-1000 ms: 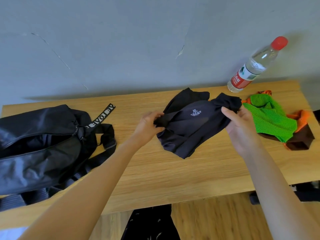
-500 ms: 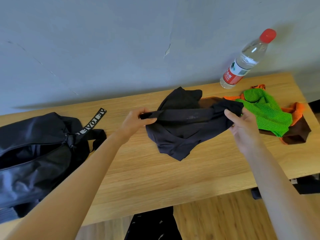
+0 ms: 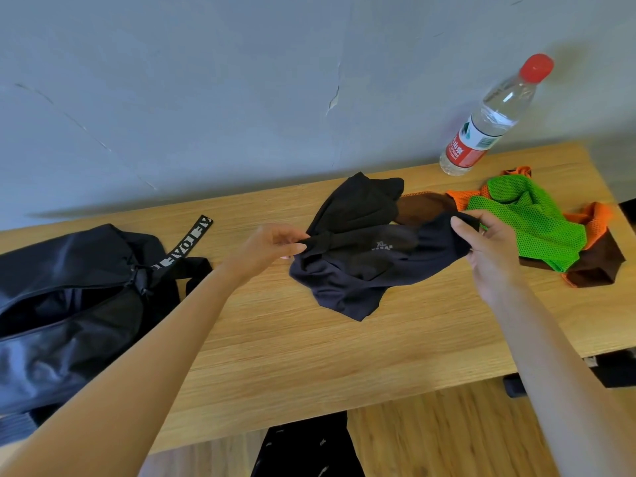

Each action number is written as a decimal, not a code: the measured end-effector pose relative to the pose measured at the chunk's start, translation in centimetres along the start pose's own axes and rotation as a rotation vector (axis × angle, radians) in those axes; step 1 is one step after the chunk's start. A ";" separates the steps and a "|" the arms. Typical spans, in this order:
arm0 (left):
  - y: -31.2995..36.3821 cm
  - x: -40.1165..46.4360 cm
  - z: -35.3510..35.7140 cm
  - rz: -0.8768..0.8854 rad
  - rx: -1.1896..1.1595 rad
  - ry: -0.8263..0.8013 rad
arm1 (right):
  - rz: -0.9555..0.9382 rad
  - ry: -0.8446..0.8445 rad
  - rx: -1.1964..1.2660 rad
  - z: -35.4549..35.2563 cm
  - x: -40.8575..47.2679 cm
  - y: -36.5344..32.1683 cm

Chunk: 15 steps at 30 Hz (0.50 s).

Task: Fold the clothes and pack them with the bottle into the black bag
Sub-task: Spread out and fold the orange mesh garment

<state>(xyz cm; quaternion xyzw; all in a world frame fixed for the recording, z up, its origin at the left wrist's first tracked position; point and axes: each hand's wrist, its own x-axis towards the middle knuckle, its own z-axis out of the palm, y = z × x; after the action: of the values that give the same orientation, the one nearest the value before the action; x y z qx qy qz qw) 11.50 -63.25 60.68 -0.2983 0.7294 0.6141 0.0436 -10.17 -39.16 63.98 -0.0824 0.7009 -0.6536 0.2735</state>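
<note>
Both hands pinched a dark garment point(image 3: 361, 270) over the wooden table point(image 3: 309, 356).

The left hand point(image 3: 265, 251) and right hand point(image 3: 488, 249) each gripped an edge; its smooth cloth bore "XL", the smaller print seemingly unreadable. The black bag point(image 3: 69, 304) was cut off leftward. A clear bottle point(image 3: 488, 122) stood behind mesh clothes point(image 3: 530, 218).
</note>
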 end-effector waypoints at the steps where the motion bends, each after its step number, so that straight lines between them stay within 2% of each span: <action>1: 0.1 0.1 0.1 -0.007 0.032 0.013 | -0.007 0.002 -0.012 0.0 0.1 0.1; 6: 0.7 0.2 0.0 0.036 0.105 0.061 | -0.044 -0.001 -0.101 0.0 0.4 -0.4; 15: 6.7 -2.2 -4.3 0.163 -0.032 0.271 | -0.138 -0.041 -0.161 0.7 0.1 -6.0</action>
<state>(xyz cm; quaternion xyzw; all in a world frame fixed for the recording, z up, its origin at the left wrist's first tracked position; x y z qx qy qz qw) 11.36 -65.92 68.54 -0.3188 0.7405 0.5813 -0.1101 -11.40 -40.62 69.67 -0.1655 0.7381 -0.6105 0.2346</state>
